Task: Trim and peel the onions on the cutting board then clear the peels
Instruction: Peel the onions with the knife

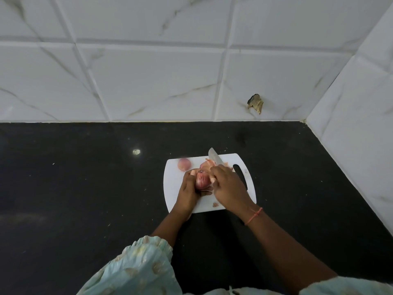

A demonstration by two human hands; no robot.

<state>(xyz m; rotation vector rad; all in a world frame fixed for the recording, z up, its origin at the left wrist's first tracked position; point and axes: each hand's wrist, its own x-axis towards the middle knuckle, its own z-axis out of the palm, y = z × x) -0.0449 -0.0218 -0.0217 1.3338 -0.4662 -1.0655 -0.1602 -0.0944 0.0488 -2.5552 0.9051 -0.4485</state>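
A white cutting board [176, 188] lies on the black counter. My left hand [188, 193] grips a pink onion [201, 180] over the board's middle. My right hand [228, 187] holds a knife [214, 157] whose blade points up and away, and its fingers pinch at the onion's skin on the right side. A second onion [184, 164] lies at the board's far left corner. A heap of loose peels [205, 165] sits behind the held onion, under the blade. One small peel scrap [215, 204] lies near the board's front edge.
The black counter [85, 177] runs wide to the left and in front of the board. White tiled walls stand behind and to the right, meeting in a corner [305, 121]. A chipped spot [255, 103] marks the back wall. The board's handle slot [239, 171] faces right.
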